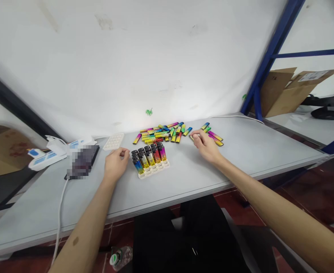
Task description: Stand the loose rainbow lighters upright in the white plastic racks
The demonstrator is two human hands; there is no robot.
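Note:
My left hand (116, 163) rests on the table just left of a white tray (155, 169), fingers curled in and nothing visible in them. In the tray, several black-topped lighters (150, 156) stand upright in rows, coloured blue, yellow, red and purple; the front row of holes is bare. My right hand (204, 145) is to the right of the loose pile, its fingertips closed on a yellowish lighter case (191, 137) mostly hidden by the fingers. Shiny rainbow-coloured lighter cases (158, 134) lie heaped behind the tray. Several more cases (216, 136) lie just beyond my right hand.
A second white tray (114, 141) lies behind my left hand. On the left are a dark phone (83, 163) with a white cable and a white power strip (49, 159). A white wall (167, 76) backs the table. Cardboard boxes (283, 89) stand at right beyond a blue frame (257, 102).

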